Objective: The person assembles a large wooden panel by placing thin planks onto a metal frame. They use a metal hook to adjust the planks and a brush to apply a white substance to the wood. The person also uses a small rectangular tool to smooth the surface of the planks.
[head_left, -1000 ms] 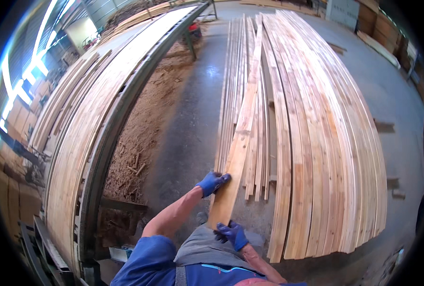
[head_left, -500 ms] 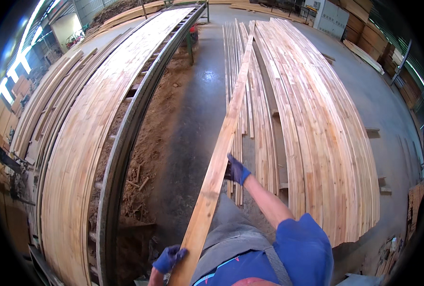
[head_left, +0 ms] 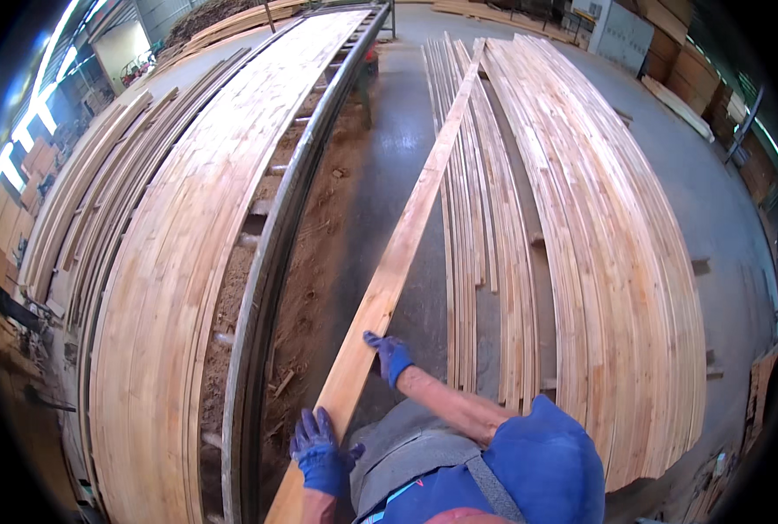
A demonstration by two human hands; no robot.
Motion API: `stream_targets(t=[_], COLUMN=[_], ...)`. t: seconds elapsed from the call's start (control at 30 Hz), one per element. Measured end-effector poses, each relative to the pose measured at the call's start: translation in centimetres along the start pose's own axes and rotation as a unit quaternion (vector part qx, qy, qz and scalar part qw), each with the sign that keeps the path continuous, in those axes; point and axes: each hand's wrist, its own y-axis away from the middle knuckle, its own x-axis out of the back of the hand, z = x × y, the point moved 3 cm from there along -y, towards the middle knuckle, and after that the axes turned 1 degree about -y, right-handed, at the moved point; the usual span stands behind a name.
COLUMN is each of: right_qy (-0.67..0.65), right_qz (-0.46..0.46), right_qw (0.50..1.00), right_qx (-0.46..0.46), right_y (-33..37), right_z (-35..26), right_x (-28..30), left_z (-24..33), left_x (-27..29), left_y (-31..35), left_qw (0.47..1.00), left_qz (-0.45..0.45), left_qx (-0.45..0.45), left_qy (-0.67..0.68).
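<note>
A long pale wooden board (head_left: 395,262) runs slantwise from the lower edge up to the far stack at the right. My right hand (head_left: 390,356), in a blue and dark glove, grips the board's right edge, with the thumb on top and the other fingers hidden beneath. Closer to me, my left hand (head_left: 321,452), gloved alike, lies on the board's upper face with its fingers spread and its thumb by the right edge. Below the picture, the board's near end is out of sight.
To the left, joined boards (head_left: 157,306) lie on a long roller conveyor with a metal rail (head_left: 253,341). Sawdust and scraps (head_left: 306,288) cover the ground beside it. Narrow strips (head_left: 460,288) and a wide stack of boards (head_left: 616,288) lie on the right. A grey cabinet (head_left: 622,39) stands far back.
My right hand has come nearer to me along the board. The left hand has gone from the board's left edge to its upper face. The conveyor and stacks sit further right in view.
</note>
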Motion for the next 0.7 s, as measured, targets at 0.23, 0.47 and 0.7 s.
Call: stream_targets(t=[0.23,0.47,0.7], right_qy=[0.144,-0.045,-0.165], right_qz=[-0.182,-0.114,-0.093], right_qw=[0.968,0.991,0.982], right_qx=[0.097,-0.048,0.021], right_y=[-2.7,-26.0,-38.3], right_z=[-7.5,-22.6,-33.9], right_x=[-7.0,-5.6,-8.5], left_z=[-8.0,-12.6,-12.5], left_x=[0.3,1.7,0.1], left_y=[-11.3,-14.4,-13.7], left_qw=[0.994,0.984,0.969], left_qz=[-0.108,-0.169,-0.162], left_qx=[0.023,0.011,0.098], left_qy=[-0.004,0.060,0.155])
